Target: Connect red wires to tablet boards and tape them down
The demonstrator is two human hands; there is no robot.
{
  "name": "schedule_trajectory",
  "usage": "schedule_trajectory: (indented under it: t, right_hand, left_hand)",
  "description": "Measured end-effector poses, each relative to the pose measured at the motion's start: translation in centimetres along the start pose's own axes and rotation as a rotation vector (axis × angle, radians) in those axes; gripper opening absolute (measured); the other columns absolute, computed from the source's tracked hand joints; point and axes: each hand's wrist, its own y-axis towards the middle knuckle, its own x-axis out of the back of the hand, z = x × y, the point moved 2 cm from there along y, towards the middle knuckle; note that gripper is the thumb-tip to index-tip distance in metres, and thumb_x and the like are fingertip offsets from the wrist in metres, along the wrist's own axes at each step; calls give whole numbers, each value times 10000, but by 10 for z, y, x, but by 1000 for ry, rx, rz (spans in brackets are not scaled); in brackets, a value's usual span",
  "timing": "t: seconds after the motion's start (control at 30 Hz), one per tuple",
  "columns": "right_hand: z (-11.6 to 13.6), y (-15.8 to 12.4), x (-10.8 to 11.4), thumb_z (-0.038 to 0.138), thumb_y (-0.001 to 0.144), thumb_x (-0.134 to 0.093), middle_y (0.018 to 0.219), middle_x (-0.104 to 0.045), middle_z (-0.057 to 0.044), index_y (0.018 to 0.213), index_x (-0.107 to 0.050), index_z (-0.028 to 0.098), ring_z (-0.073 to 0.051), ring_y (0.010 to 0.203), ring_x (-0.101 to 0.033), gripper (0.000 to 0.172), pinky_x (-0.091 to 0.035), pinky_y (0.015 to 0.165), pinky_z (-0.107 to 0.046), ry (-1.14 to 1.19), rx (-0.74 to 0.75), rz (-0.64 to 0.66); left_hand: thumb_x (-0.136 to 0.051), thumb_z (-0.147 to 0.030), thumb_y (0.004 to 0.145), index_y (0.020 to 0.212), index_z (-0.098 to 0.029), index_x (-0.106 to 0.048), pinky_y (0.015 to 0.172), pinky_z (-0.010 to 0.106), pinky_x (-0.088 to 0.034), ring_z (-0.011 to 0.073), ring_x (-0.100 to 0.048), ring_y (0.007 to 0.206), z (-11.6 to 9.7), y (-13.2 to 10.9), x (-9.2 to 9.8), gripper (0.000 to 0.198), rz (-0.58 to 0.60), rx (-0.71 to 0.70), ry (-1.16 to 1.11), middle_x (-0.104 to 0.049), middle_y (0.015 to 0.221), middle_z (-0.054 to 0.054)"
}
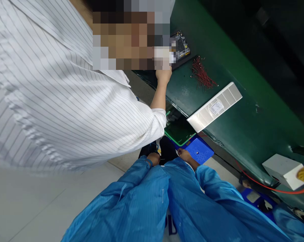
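Observation:
My left hand (154,158) is low over my lap, with a blue band round its wrist. Its back faces up and its fingers are mostly hidden, so I cannot make out anything in it. My right hand (184,154) lies beside the other knee, fingers curled in, with nothing visible in them. Close in front of it is a blue plastic stool (199,149) with holes in its top. A dark tray with a green rim (180,144) sits at the stool's far side, partly under the table edge.
A co-worker in a striped shirt (73,111) leans in from the left, one hand (164,74) near a circuit board (180,47). On the green table (232,131) lie red wires (203,74), a long labelled white box (227,97) and another white box (280,169). A red cable (265,190) runs along the edge.

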Motion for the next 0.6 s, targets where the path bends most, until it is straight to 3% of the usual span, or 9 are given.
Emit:
schedule_trajectory:
  t: [0.17,0.37,0.53,0.6]
  right_hand:
    - [-1,4,-5,216,1079,-108,731,-705,-74,918,-770,-69,-189,880,-760,739,-374,695,-245,-31,106,-104]
    - [3,5,-6,281,1051,-8,768,-695,-63,644,-664,-88,-194,993,-732,856,-310,661,-197,-41,432,-433]
    - [5,5,-5,222,886,227,900,-678,-24,652,-651,-84,-225,1154,-645,959,-288,671,-254,-5,541,-501]
    - [6,4,-4,212,917,178,963,-685,-1,719,-668,-58,-259,1215,-612,910,-311,700,-282,38,615,-521]
  left_hand:
    - [-669,-421,1008,1268,-154,-663,987,463,-596,239,-678,1132,2,2,-3,373,8,-22,31,-679,1268,99]
    - [-671,-420,1007,1266,-154,-664,987,462,-596,240,-678,1134,2,0,-2,371,5,-30,39,-680,1267,98]
    - [-669,-421,1008,1266,-153,-664,987,464,-596,240,-678,1131,3,0,-3,372,-1,-29,32,-680,1266,98]
    - [-670,-422,1007,1266,-153,-664,990,466,-595,242,-677,1135,4,1,-4,374,-6,-29,29,-679,1268,97]
